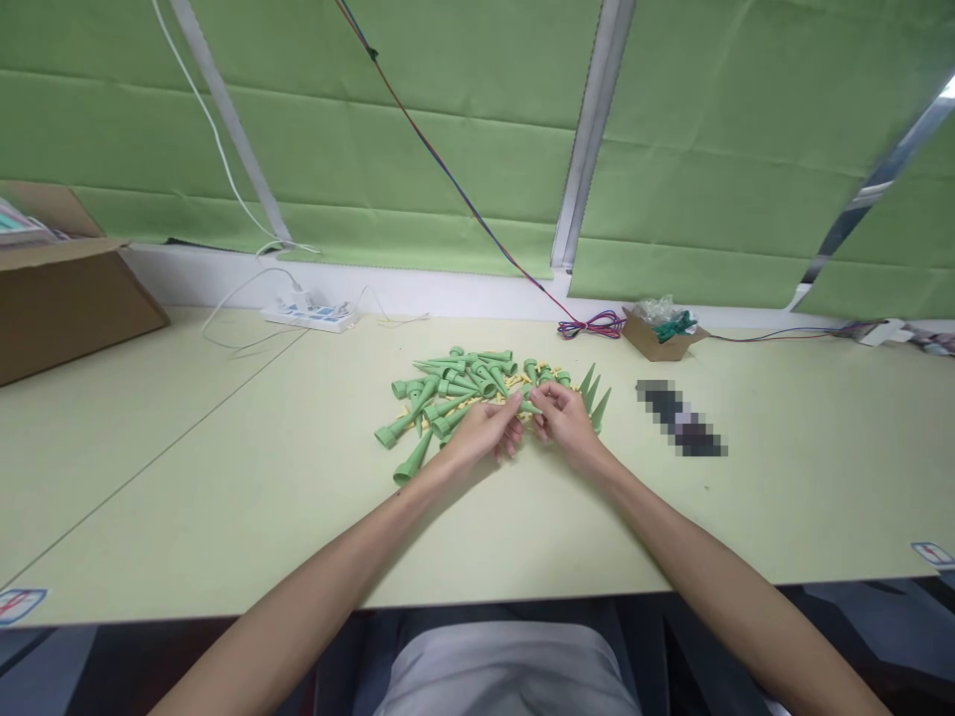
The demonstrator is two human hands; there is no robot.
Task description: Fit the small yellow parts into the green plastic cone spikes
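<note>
Both my hands meet over the table in front of a pile of green plastic plant watering spikes [440, 386]. Between them is one green watering spike [529, 407], pointed and partly covered by fingers. My left hand [488, 430] pinches it from the left, thumb on top. From the other side, my right hand [565, 416] grips it with thumb and fingers. Small yellow plastic pieces [514, 381] lie among the spikes. Several spikes [599, 406] rest side by side just right of my right hand, their tips pointing away.
A cardboard box [67, 298] stands at the left, near a white power strip [311, 313]. At the back sit a coiled red-and-blue cable [591, 325] and a small carton [661, 338] holding clear plastic and green material. A dark pixelated object [680, 418] lies to the right.
</note>
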